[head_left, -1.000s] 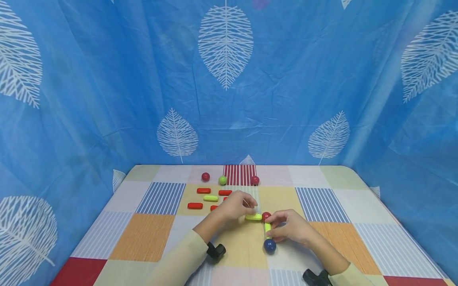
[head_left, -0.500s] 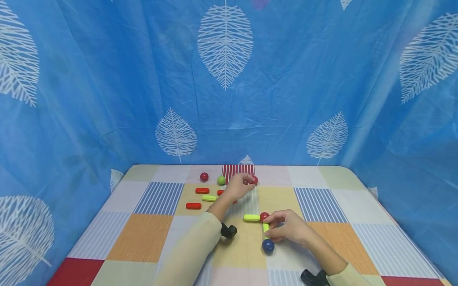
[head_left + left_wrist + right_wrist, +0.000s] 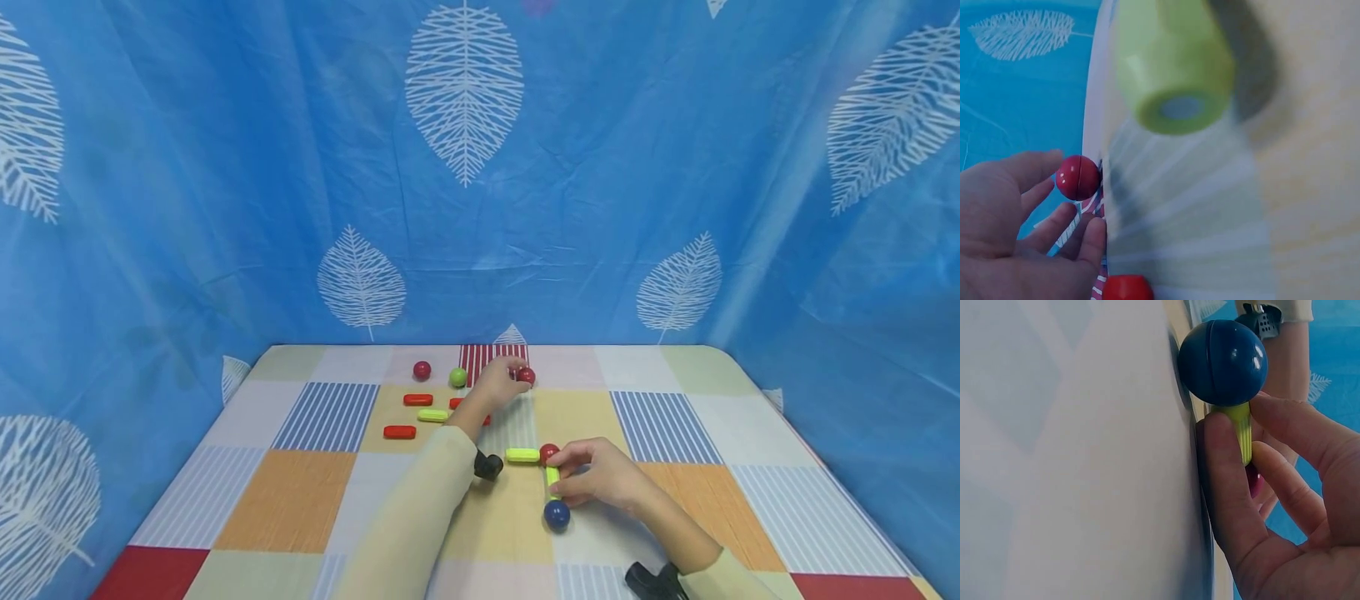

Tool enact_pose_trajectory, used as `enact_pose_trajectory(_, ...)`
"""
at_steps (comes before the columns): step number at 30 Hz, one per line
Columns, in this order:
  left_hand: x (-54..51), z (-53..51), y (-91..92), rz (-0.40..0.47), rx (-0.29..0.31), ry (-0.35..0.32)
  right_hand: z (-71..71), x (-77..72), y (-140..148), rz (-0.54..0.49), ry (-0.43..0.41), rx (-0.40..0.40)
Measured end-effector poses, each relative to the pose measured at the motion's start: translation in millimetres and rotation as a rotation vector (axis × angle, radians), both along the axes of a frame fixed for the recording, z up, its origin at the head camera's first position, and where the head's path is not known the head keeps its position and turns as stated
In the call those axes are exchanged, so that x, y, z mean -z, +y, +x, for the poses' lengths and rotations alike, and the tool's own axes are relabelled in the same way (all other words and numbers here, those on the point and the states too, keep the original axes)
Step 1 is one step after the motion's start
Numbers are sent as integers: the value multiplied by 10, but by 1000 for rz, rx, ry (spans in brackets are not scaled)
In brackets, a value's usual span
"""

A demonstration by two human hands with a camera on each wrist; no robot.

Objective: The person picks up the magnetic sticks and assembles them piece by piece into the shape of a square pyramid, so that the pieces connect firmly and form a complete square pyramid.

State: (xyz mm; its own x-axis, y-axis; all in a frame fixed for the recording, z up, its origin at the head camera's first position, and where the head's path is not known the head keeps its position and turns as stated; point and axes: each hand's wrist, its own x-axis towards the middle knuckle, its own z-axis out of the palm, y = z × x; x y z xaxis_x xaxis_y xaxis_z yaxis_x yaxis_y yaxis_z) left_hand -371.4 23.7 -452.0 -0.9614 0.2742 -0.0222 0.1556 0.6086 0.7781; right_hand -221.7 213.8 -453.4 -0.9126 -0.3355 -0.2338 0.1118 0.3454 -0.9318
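My left hand (image 3: 501,383) reaches to the back of the table beside a red ball (image 3: 527,377). In the left wrist view its thumb tip is at the edge of that ball (image 3: 1078,177), and the other fingers are spread below. My right hand (image 3: 603,477) pinches a yellow-green stick (image 3: 552,481) between thumb and fingers. This stick runs from a dark blue ball (image 3: 557,515) at the near end to a red ball (image 3: 550,454) at the far end. A second yellow-green stick (image 3: 522,456) extends left from the same red ball, its free end bare.
Left of my left forearm lie several loose sticks, among them a red stick (image 3: 400,432) and a yellow-green stick (image 3: 432,415). Another red ball (image 3: 422,370) and a green ball (image 3: 457,377) sit at the back. Behind the checked tablecloth (image 3: 300,500) hangs a blue leaf-print curtain (image 3: 525,250).
My left hand has left the second yellow-green stick and moved back to the far red ball. My right hand keeps its pinch on the other stick.
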Motion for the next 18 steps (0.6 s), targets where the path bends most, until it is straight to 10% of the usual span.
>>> enact_pose_trajectory(18, 95, -46, 30, 66, -76, -33, -21, 14, -3, 1, -10, -6)
